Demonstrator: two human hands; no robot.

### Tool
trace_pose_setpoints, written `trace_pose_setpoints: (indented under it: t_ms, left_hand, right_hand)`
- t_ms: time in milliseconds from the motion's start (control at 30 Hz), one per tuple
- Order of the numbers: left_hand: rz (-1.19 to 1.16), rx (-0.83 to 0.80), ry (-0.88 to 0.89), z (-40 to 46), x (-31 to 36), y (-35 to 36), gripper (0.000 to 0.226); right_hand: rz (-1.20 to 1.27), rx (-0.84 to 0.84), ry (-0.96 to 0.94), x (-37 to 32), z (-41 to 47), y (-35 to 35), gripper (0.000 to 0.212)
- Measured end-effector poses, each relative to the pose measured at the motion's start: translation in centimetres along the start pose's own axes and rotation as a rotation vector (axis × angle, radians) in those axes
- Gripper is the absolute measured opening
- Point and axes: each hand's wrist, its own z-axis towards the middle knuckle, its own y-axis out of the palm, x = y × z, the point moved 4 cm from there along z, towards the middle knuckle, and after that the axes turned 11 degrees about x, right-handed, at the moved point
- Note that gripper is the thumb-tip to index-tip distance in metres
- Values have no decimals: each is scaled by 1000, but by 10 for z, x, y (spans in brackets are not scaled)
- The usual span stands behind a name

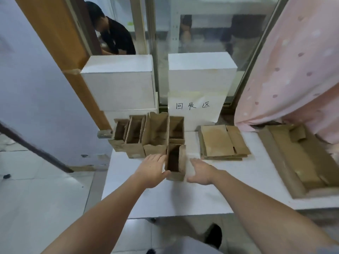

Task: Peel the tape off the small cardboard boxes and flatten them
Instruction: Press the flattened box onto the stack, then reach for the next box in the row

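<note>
Open small box point(175, 162) between both hands, left hand point(153, 170) fingers touching, right hand point(200, 172) released

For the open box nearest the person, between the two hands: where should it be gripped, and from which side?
Probably by its two long side walls, one hand from each side. The nearest box stands upright and open-topped, narrow side to side, with the left hand already at its left wall and the right hand just off its right wall. Its neighbours lie behind it.

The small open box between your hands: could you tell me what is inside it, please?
The small open box shows only dark, bare cardboard walls inside; no contents are visible. Its bottom lies in shadow, so anything flat there cannot be seen. The left hand touches its side; the right hand is beside it.
</note>
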Motion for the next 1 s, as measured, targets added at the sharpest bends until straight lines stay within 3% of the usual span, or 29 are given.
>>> trace_pose_setpoints:
  t_ms: [233, 533, 733, 1000]
  left_hand:
    - [-101, -42, 7, -6, -11, 38, 75]
    - [-385, -111, -93, -6, -6, 86, 94]
    - [-409, 4, -50, -13, 18, 64, 92]
    - [-537, 154, -139, -25, 29, 28, 72]
  right_hand:
    - [161, 19, 181, -1, -17, 40, 93]
    - [394, 40, 179, -24, 17, 67, 92]
    - [556, 220, 265, -22, -8, 72, 81]
    - [786, 530, 351, -19, -57, 60, 44]
